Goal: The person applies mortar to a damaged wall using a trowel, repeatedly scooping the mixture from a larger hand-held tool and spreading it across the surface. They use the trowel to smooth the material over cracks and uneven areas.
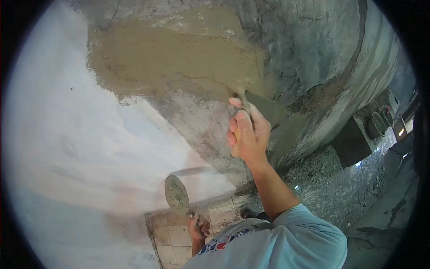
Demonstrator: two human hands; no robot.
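Observation:
A broad patch of wet brown mortar (179, 58) covers part of the grey and white wall. My right hand (251, 132) is raised to the patch's lower right edge, its fingers wrapped round the handle of a trowel (243, 98). The trowel's blade is hard to make out against the wall. Lower down, my left hand (198, 226) grips the handle of a round, mortar-stained pan-like tool (176, 193), which is tilted up in front of the white wall.
Bare grey wall (309, 40) with cracks lies to the right of the patch. Tiles (168, 235) cover the floor at the lower left. Rubble (322, 179) lies along the wall's foot, near a dark rectangular block or opening (351, 143) and a bucket-like container (378, 123).

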